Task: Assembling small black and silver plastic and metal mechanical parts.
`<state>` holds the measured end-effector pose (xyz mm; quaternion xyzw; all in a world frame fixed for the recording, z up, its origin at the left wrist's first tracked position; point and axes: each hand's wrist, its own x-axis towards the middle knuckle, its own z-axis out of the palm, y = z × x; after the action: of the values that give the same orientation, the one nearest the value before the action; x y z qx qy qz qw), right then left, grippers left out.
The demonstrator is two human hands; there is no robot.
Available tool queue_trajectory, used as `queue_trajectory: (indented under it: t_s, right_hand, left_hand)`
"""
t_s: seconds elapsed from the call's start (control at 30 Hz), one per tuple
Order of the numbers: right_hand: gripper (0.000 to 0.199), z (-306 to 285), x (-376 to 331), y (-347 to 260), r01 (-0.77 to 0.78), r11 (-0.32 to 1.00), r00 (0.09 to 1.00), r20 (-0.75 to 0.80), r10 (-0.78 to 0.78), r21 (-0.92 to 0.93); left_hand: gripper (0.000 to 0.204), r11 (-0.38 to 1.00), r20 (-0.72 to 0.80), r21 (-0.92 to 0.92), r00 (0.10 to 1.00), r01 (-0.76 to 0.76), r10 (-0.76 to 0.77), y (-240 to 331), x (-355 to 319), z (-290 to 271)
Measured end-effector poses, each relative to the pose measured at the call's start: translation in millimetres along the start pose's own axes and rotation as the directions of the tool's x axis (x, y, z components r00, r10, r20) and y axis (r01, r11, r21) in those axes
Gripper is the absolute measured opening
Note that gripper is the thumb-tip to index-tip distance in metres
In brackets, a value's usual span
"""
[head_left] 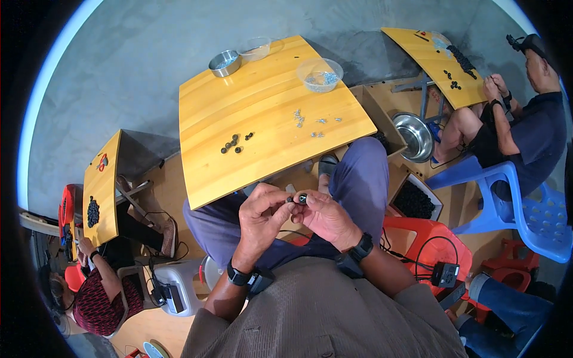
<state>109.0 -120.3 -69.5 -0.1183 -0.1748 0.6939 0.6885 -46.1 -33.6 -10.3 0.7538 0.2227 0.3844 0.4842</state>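
Observation:
Over my lap, just off the near edge of the wooden table (pixel 239 173), both hands are raised close together. My left hand (pixel 261 213) pinches a small dark part (pixel 290 200) between thumb and fingertips; its exact kind is too small to make out. In my right hand (pixel 329 222) is a small round black cap-like part (pixel 302 198) with a pale spot in its end, turned toward the other piece. Several black caps (pixel 231 144) lie on the table ahead, left of centre. Small silvery metal pieces (pixel 299 118) are scattered in little groups to their right.
A clear plastic bowl (pixel 320 82) of metal pieces, a steel bowl (pixel 225 64) and another clear bowl (pixel 255 50) stand along the far side. A box of black parts (pixel 415 200) is at right, near a blue chair (pixel 507 197). People work at tables on both sides.

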Motion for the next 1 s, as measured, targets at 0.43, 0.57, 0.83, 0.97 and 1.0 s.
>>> queue_trajectory:
  t_s: [0.43, 0.57, 0.83, 0.97, 1.0]
  right_hand:
    - [0.031, 14.7, -3.8, 2.2, -0.037, 0.999, 0.997, -0.066, 0.038, 0.013]
    - [0.030, 13.2, -3.9, 1.9, -0.034, 0.999, 0.999, -0.030, 0.035, 0.018]
    - [0.030, 9.6, -5.8, 3.2, -0.023, 1.000, 0.999, -0.028, 0.023, 0.015]
    - [0.029, 8.0, -6.0, 3.2, -0.023, 1.000, 1.000, -0.006, 0.023, 0.000]
    - [0.028, 7.7, -6.1, 3.6, -0.023, 1.000, 1.000, -0.008, 0.023, -0.011]
  left_hand:
    - [0.016, 0.991, 0.016, -0.135, 1.000, 0.018, -0.016, 19.3, 4.6, 4.4]
    - [0.016, 0.994, 0.012, -0.113, 1.000, 0.000, 0.001, 18.8, 5.0, 5.7]
    - [0.019, 1.000, 0.031, -0.014, 0.999, -0.015, 0.016, 25.2, 5.2, 6.2]
    - [0.022, 0.985, 0.038, 0.132, 0.993, -0.113, 0.109, 27.5, 6.6, 5.7]
    - [0.022, 0.975, 0.043, 0.164, 0.989, -0.146, 0.141, 27.7, 6.5, 5.5]
